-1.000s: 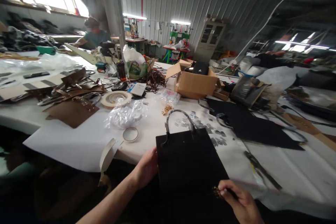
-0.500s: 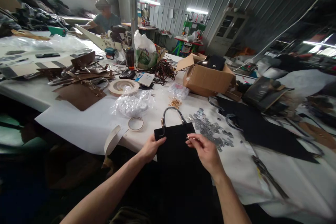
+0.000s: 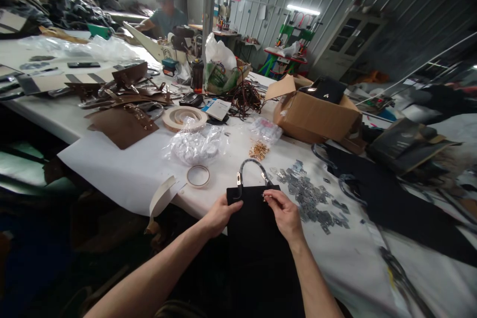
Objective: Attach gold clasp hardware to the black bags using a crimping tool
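A black bag panel point(image 3: 257, 238) hangs in front of me, its curved black handle point(image 3: 253, 161) standing up from the top edge with shiny metal fittings. My left hand point(image 3: 222, 212) pinches the panel's upper left corner, thumb on the front face. Near the upper right, under the handle's right end, my right hand point(image 3: 285, 213) has thumb and fingertips closed on a small shiny metal piece at the panel's surface. The piece is too small to make out clearly. Beyond the handle lies a little heap of gold-coloured hardware point(image 3: 259, 150). Grey metal plates point(image 3: 311, 196) are scattered to the right.
A tape roll point(image 3: 198, 176) and a clear plastic bag of white pieces point(image 3: 194, 144) lie at left. Brown leather parts point(image 3: 124, 121) sit farther back. A cardboard box point(image 3: 316, 114) stands behind; black panels point(image 3: 402, 203) and pliers point(image 3: 402, 278) are at right. Another person point(image 3: 166, 15) sits across the table.
The view has shifted, so the table's things appear moved. My right hand has come slightly inward, its fingertips now against the panel below the handle's right end. My left hand keeps its hold.
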The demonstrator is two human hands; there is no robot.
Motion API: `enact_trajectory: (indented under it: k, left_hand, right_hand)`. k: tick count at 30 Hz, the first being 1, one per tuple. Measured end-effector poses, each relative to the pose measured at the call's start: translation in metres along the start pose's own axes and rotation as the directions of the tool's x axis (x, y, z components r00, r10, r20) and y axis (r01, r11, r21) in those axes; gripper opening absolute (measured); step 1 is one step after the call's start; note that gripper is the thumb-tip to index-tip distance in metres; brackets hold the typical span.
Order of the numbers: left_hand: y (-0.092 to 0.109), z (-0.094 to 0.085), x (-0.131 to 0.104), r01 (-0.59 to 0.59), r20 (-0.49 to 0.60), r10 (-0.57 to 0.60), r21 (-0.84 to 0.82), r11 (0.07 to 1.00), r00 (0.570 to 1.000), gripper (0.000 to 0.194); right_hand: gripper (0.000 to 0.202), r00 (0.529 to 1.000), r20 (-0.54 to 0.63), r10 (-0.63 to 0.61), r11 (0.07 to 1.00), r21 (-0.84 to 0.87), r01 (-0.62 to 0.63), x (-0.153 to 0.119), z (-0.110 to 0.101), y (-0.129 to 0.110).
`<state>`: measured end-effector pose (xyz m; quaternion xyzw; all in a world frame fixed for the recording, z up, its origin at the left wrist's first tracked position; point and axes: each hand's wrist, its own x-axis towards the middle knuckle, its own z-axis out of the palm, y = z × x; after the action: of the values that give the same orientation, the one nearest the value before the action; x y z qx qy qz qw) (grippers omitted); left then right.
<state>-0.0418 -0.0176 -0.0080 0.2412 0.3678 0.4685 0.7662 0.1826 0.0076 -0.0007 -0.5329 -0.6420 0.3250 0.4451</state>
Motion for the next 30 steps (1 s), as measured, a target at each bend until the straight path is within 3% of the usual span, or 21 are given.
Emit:
enact_trajectory:
  k: [6, 12, 23, 30]
  left_hand:
    - [0.001, 0.001, 0.000, 0.008, -0.008, -0.008, 0.002, 1.000, 1.000, 0.050]
    - [0.001, 0.000, 0.001, -0.001, 0.017, 0.001, 0.002, 1.000, 1.000, 0.049]
    - [0.002, 0.001, 0.002, 0.022, 0.014, -0.022, -0.016, 1.000, 1.000, 0.051]
    - [0.001, 0.002, 0.003, 0.026, -0.029, -0.027, -0.017, 1.000, 0.999, 0.050]
  right_hand:
    - [0.039, 0.981, -0.011, 0.192, 0.981, 0.010, -0.191, 0.005, -0.002, 0.000]
    - [0.044, 0.966, -0.034, 0.255, 0.965, -0.056, -0.257, 0.006, 0.001, -0.006]
    - [0.038, 0.977, -0.037, 0.212, 0.960, -0.179, -0.215, 0.007, 0.011, -0.012]
    - [0.036, 1.000, -0.026, 0.008, 0.967, -0.256, -0.014, 0.002, 0.019, 0.001]
